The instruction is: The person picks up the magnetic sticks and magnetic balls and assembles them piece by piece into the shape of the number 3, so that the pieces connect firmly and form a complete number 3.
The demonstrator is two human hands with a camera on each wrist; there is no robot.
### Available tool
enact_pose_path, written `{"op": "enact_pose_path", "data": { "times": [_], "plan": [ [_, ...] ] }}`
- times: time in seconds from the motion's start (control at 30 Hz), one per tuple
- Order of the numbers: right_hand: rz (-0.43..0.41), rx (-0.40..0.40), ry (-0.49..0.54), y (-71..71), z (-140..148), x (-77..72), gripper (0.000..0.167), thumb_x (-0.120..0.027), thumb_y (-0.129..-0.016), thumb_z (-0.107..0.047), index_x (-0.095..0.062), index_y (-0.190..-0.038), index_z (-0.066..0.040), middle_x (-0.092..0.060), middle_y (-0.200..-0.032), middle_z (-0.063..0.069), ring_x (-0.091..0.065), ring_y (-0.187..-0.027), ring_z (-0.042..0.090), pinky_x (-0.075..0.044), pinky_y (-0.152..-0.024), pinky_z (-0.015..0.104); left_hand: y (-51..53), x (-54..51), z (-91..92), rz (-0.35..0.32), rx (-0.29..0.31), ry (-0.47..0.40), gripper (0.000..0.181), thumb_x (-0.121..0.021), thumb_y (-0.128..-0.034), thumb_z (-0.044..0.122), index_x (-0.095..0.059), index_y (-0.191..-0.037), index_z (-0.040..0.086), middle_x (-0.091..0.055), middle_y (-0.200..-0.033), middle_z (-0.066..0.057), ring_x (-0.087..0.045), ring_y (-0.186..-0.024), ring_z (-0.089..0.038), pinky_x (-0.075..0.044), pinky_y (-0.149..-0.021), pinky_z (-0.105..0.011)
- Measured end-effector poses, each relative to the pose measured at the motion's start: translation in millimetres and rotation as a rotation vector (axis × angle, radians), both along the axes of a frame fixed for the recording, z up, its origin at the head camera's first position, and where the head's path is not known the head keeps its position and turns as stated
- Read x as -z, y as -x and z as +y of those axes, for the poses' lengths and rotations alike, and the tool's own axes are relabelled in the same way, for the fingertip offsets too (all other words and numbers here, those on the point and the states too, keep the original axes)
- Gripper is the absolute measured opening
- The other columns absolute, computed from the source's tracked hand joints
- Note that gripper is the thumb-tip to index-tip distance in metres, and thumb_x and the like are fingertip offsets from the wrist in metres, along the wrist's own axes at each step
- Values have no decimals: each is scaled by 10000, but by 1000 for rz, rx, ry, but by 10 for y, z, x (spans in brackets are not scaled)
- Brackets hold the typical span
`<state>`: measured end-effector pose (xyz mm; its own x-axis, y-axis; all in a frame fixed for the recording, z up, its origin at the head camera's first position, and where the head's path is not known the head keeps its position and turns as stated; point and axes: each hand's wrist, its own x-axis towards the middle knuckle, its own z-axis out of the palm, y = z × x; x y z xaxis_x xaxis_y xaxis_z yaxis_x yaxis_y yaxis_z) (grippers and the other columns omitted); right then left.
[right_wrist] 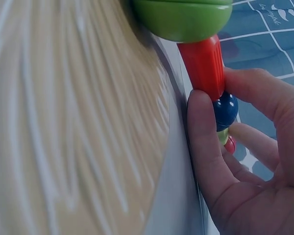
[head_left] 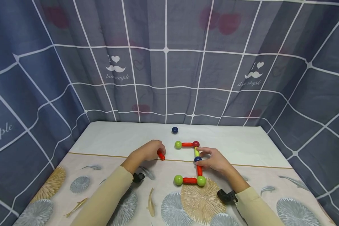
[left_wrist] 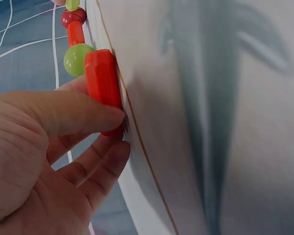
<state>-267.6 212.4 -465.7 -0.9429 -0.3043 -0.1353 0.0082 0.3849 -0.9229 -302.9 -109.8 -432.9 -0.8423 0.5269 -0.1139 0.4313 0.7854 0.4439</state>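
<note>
My left hand (head_left: 152,150) pinches a loose red rod (left_wrist: 102,81) between thumb and fingers, left of a joined ball-and-rod figure. That figure lies on the table, bracket-shaped with its opening to the left. At its top a green ball (head_left: 178,144), a red rod (head_left: 187,144) and a dark red ball (head_left: 196,144) form one arm. A yellow-green rod (head_left: 196,152), a blue ball (head_left: 197,159) and a red rod (right_wrist: 206,66) make the upright. Two green balls with a red rod (head_left: 190,180) between them form the lower arm. My right hand (head_left: 214,160) grips the upright around the blue ball.
A separate dark blue ball (head_left: 174,130) sits near the table's back edge. The cover (head_left: 107,201) is printed with fish and round leaf shapes, and a white strip (head_left: 228,138) runs behind. Checked curtains (head_left: 147,69) hang at the back and both sides.
</note>
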Motion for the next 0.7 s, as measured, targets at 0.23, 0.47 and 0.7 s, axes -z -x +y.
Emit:
{"op": "enact_pose_path", "data": {
  "times": [0.23,0.47,0.7],
  "plan": [
    [-2,33,-10,-1,-50,8,696,-865,-795,-73,-575,-1426,-27,-618,-1148,194,-682,-724,181,-626,-667,351,-63,31,-46,24,14,-1,318,-693,-827,-130,-764,-976,142,-666,-980,5,-579,-936,-175,-532,-994,-396],
    [-3,49,-15,-5,-69,6,691,-863,-805,-85,-578,-1434,-54,-618,-1180,198,-676,-742,186,-625,-675,351,-95,68,-48,30,7,-42,236,-760,-854,-24,-760,-1025,139,-677,-963,17,-569,-890,-148,-539,-930,-370],
    [11,40,-13,-17,-83,1,690,-861,-811,-101,-576,-1439,-61,-620,-1203,206,-669,-759,195,-624,-678,360,-122,118,20,16,-8,-131,227,-802,-839,17,-770,-1047,102,-703,-922,35,-573,-843,-115,-537,-843,-317]
  ]
}}
